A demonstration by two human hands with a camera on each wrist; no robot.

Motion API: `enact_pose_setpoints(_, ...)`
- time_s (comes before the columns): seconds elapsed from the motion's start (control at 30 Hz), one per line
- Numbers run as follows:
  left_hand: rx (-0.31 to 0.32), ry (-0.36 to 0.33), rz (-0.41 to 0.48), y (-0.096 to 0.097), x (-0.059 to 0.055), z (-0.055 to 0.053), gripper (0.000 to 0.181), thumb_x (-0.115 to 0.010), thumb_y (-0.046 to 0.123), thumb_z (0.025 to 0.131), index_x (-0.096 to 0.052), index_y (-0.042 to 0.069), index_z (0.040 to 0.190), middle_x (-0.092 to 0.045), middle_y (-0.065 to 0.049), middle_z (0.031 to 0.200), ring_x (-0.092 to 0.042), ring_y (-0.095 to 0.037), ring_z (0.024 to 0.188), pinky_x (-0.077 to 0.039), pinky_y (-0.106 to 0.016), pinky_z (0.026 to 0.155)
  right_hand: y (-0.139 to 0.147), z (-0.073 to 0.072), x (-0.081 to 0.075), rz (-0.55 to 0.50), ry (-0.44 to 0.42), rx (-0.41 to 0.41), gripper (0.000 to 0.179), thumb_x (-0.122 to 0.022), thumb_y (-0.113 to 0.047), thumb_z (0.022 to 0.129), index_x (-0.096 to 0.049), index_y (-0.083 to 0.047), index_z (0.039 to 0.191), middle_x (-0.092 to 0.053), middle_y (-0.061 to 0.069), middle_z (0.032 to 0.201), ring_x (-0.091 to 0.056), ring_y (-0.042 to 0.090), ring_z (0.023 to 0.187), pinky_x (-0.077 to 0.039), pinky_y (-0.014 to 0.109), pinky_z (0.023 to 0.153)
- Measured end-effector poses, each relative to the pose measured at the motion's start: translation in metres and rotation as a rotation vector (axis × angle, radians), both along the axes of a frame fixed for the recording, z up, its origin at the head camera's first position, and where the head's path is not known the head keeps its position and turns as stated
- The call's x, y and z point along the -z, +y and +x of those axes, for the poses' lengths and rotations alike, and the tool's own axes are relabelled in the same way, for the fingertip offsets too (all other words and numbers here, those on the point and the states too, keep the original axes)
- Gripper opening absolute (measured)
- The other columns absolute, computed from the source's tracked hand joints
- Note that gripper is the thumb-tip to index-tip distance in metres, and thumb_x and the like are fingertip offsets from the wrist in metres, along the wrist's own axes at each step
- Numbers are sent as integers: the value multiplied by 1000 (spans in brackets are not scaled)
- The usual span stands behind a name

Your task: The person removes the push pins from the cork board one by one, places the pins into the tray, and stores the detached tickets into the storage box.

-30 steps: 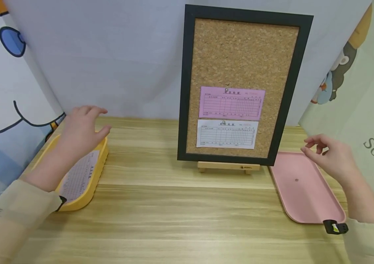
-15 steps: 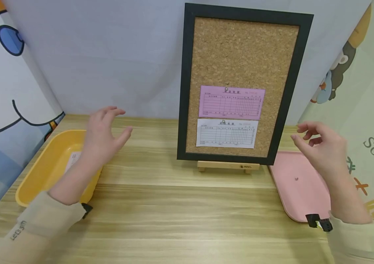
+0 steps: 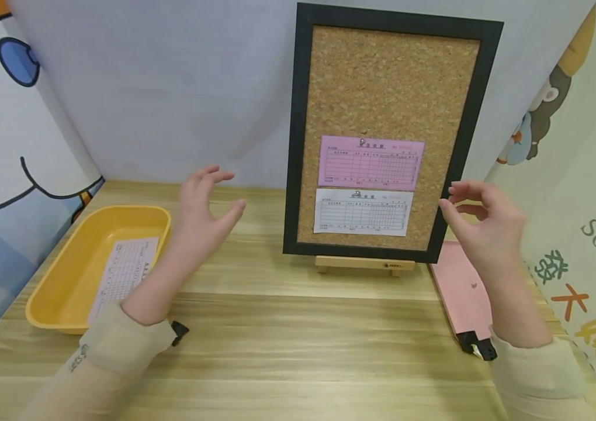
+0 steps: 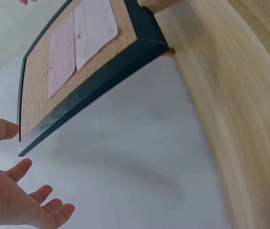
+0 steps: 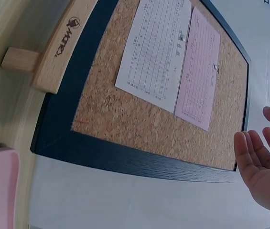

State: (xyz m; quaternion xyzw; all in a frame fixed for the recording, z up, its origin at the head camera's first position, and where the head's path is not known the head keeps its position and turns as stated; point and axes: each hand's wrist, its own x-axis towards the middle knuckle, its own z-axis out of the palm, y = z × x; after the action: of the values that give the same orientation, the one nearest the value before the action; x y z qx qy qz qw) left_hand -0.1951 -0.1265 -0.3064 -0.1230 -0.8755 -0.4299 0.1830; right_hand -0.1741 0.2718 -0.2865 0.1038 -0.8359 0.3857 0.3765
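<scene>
A black-framed corkboard (image 3: 390, 82) leans on a low wooden easel (image 3: 363, 265). Two printed forms are pinned to its lower half, a pink form (image 3: 368, 166) directly above a white form (image 3: 361, 219), each with a clear pushpin at its top edge. My left hand (image 3: 203, 219) is raised left of the board, fingers spread, holding nothing. On the other side, my right hand (image 3: 489, 225) is at the frame's lower right edge in the head view. In the right wrist view, its thumb and loosely bent fingers (image 5: 256, 157) stand apart with nothing between them.
A yellow basket (image 3: 51, 286) at the left holds a printed form (image 3: 127, 266). At the right lies a pink tray (image 3: 456, 275) with a small item (image 3: 474, 286) on it, partly behind my right forearm. Patterned fabric borders both sides.
My left hand has moved right, away from over the yellow basket, uncovering it. My right hand has moved left and up, from beside the pink tray to the board's edge.
</scene>
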Motion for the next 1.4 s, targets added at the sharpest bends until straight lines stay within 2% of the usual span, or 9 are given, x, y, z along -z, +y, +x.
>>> enact_pose_setpoints(0.13,15,-20,32,11,1,-2,45,-62,26,91,-49,12,132,-30,-8,148,-24,-28,137,-27,-53,108,-10,-6,1,-46,41,-46,26,-71,6,78,-64,7,103,-64,6,95,-59,3,86,-47,10,77)
enact_pose_setpoints(0.23,21,-52,64,20,1,-5,46,-62,28,91,-50,14,132,-30,-6,148,-25,-27,138,-25,-52,109,-19,-10,1,-65,72,-72,26,-70,7,77,-63,8,102,-64,15,96,-60,4,85,-48,12,77)
enact_pose_setpoints(0.53,73,-124,138,49,3,-14,47,-64,30,90,-50,16,132,-28,-5,150,-24,-26,139,-21,-52,111,-47,-22,-6,-101,94,-140,24,-69,6,80,-61,11,102,-64,21,97,-62,10,87,-51,18,79)
enact_pose_setpoints(0.73,99,-193,158,63,8,-22,47,-63,33,90,-49,19,133,-27,-6,151,-24,-26,139,-21,-52,111,-67,-22,-17,-107,70,-140,24,-68,3,81,-61,11,102,-65,22,97,-62,11,86,-51,18,79)
enact_pose_setpoints(0.87,131,-235,178,72,10,-28,48,-62,33,90,-49,19,134,-28,-7,150,-27,-26,138,-24,-50,110,-68,-40,-10,-77,52,-106,24,-69,-1,82,-62,7,104,-67,18,98,-64,18,86,-52,21,78)
enact_pose_setpoints(1.03,158,-226,170,83,9,-33,48,-63,32,90,-49,16,133,-32,-9,147,-30,-26,135,-26,-47,109,-68,-63,0,-83,41,-116,24,-71,-7,83,-64,3,104,-68,12,99,-65,21,89,-53,25,80)
enact_pose_setpoints(1.2,139,-221,158,93,8,-38,46,-63,31,90,-50,16,132,-29,-10,148,-26,-26,138,-25,-46,110,-72,-75,2,-79,24,-120,27,-72,-12,83,-65,1,105,-68,10,100,-65,16,90,-53,25,81)
enact_pose_setpoints(1.4,102,-260,166,100,8,-43,46,-63,32,90,-50,18,131,-17,-14,153,-14,-31,142,-23,-50,111,-79,-87,3,-24,13,-86,28,-72,-16,84,-65,-1,106,-67,10,100,-64,17,88,-54,28,79)
